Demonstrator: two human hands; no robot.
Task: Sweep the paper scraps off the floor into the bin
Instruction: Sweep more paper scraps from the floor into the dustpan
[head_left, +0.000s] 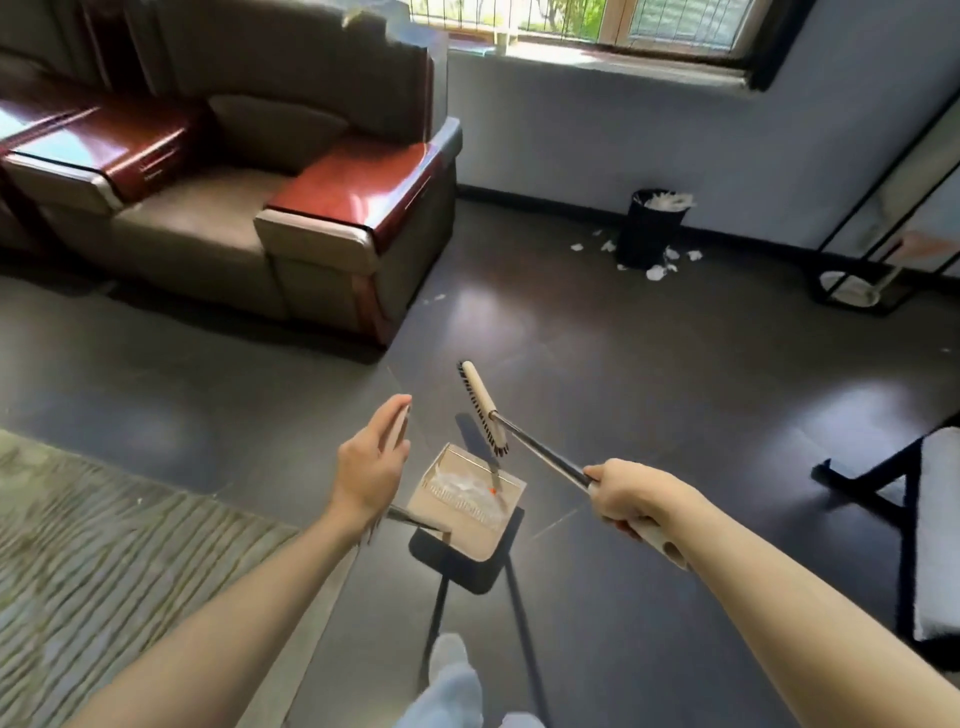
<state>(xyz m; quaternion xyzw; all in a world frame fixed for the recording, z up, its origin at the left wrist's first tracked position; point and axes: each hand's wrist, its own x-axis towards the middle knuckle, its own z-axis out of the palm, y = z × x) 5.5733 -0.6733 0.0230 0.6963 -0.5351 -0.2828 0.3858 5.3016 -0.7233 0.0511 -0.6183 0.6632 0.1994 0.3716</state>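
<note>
From the head view, the right hand (631, 493) is wrapped round the handle of the broom (483, 410), whose head hangs just above the dustpan (467, 512). The left hand (371, 467) pinches that dustpan's handle between thumb and nearly straight fingers, holding it clear of the dark floor (675, 389). Well apart, by the wall, stands the black bin (649, 234), heaped with paper, with paper scraps (657, 271) scattered round its foot.
</note>
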